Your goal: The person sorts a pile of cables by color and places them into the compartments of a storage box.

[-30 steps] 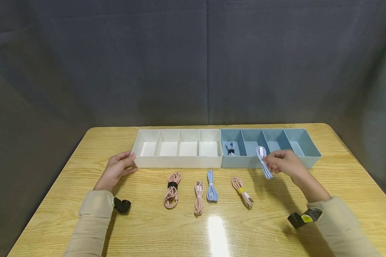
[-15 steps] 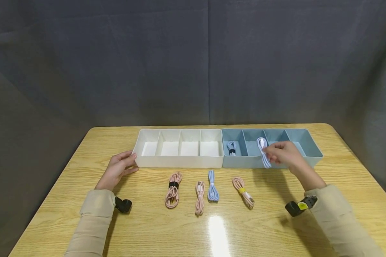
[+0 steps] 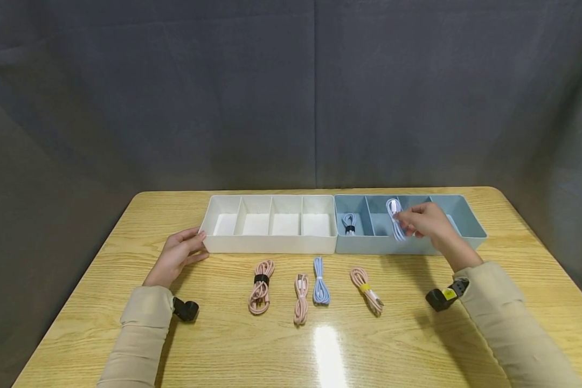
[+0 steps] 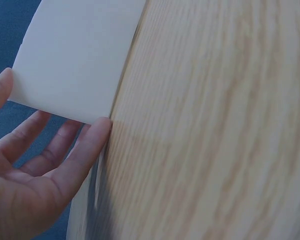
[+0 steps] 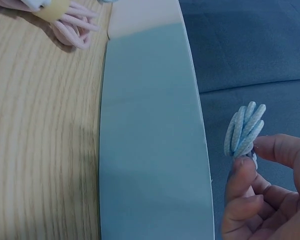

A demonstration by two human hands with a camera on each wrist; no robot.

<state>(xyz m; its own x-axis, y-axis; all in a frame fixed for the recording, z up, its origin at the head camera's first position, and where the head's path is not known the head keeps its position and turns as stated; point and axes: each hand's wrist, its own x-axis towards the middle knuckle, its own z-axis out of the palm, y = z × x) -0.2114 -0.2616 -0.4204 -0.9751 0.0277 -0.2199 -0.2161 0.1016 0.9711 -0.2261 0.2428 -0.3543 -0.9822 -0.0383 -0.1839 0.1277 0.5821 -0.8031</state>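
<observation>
My right hand (image 3: 424,222) pinches a coiled light-blue charging cable (image 3: 395,215) with a white plug between thumb and fingertips. The coil hangs over the second compartment from the left of the blue divided box (image 3: 385,246). In the right wrist view, the looped end of this cable (image 5: 244,129) sticks out above the fingertips, beside the box's front wall. At the other end, my left hand (image 3: 178,253) touches the left end of the white divided box (image 3: 271,245). Its fingers (image 4: 85,155) lie loosely extended along the end wall in the left wrist view, thumb near the rim.
Another blue cable (image 3: 350,222) with a black strap lies in the blue box's leftmost compartment. On the table before the boxes lie pink cables with a black strap (image 3: 261,280), without one (image 3: 301,302) and with a yellow strap (image 3: 365,287), plus a blue cable (image 3: 320,285).
My right hand has moved the blue cable away from me, from in front of the blue box to over its second compartment. The left hand stays at the white box.
</observation>
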